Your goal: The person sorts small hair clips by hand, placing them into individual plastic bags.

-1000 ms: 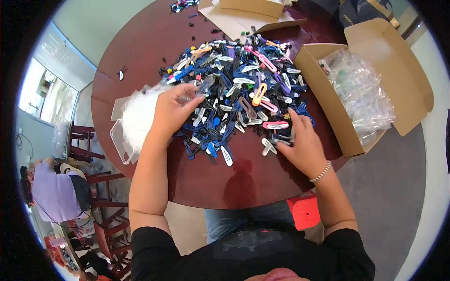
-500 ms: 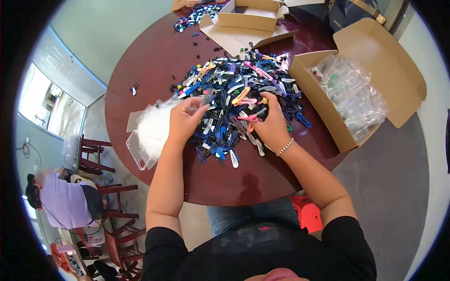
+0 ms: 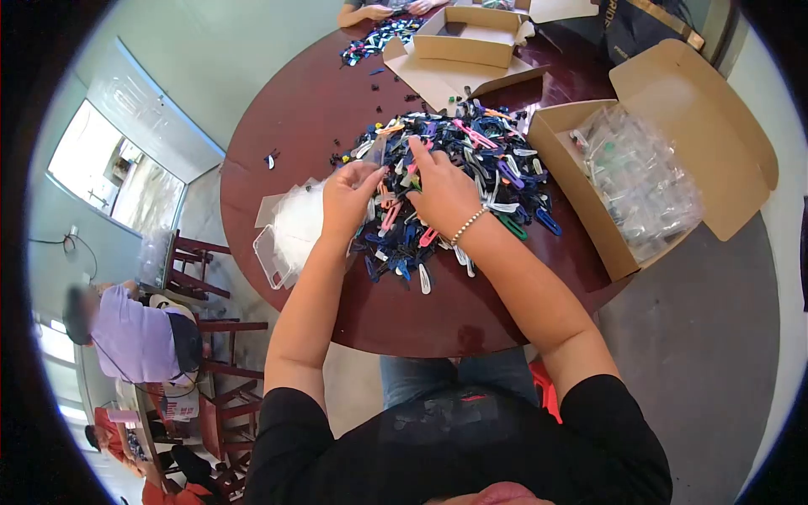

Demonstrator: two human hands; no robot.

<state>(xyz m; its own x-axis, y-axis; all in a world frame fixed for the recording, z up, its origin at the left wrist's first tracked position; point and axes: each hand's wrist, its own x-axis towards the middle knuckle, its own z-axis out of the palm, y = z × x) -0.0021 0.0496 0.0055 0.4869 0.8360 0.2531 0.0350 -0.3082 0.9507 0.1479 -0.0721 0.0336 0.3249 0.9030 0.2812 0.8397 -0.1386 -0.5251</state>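
A heap of mixed hair clips (image 3: pixel 505 177), black, blue, white and pink, covers the middle of the round dark red table (image 3: pixel 278 109). At the heap's left side my left hand (image 3: pixel 347 200) pinches the edge of a clear plastic bag (image 3: pixel 379 153). Just right of it, my right hand (image 3: pixel 446 189) reaches over the clips beside the bag, palm down with its fingers spread; what lies under the palm is hidden. A stack of clear bags (image 3: pixel 299 225) lies left of my left hand, next to a clear plastic frame (image 3: pixel 268 259).
An open cardboard box (image 3: pixel 581 210) holding filled clear bags (image 3: pixel 644 185) stands at the right. Farther back are another open box (image 3: pixel 463 46), a dark bag (image 3: pixel 644 29), a smaller clip pile (image 3: pixel 379 40) and a person's hands (image 3: pixel 396 10). Stools and people are at the far left.
My right hand has moved left and up toward my left hand, and its fingers now point forward. The whole view has shifted slightly.
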